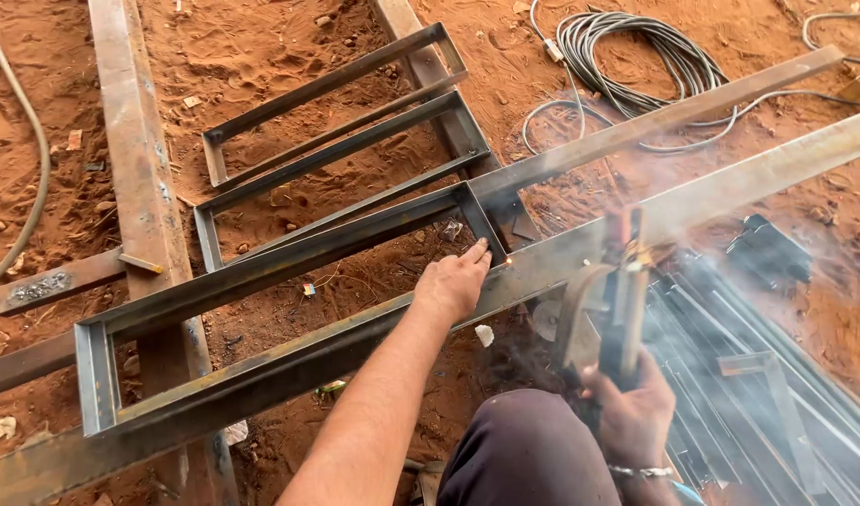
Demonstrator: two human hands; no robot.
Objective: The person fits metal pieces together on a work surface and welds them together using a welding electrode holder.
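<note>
My left hand (455,280) rests fingers-down on the corner of a long rectangular steel frame (261,258), where it meets a long steel beam (289,361) lying on the red dirt. A small glowing spot (508,261) and thin smoke sit right beside my fingertips. My right hand (633,403) grips a welding electrode holder (622,300), held upright near the beam, with a curved metal piece next to it. My knee in dark trousers (528,450) is at the bottom.
Two more rectangular steel frames (341,122) lie on the dirt behind. A rusty beam (144,169) runs up the left. Coiled grey cable (636,52) sits top right, a hose (31,159) at far left. A stack of dark steel bars (758,394) lies at the right.
</note>
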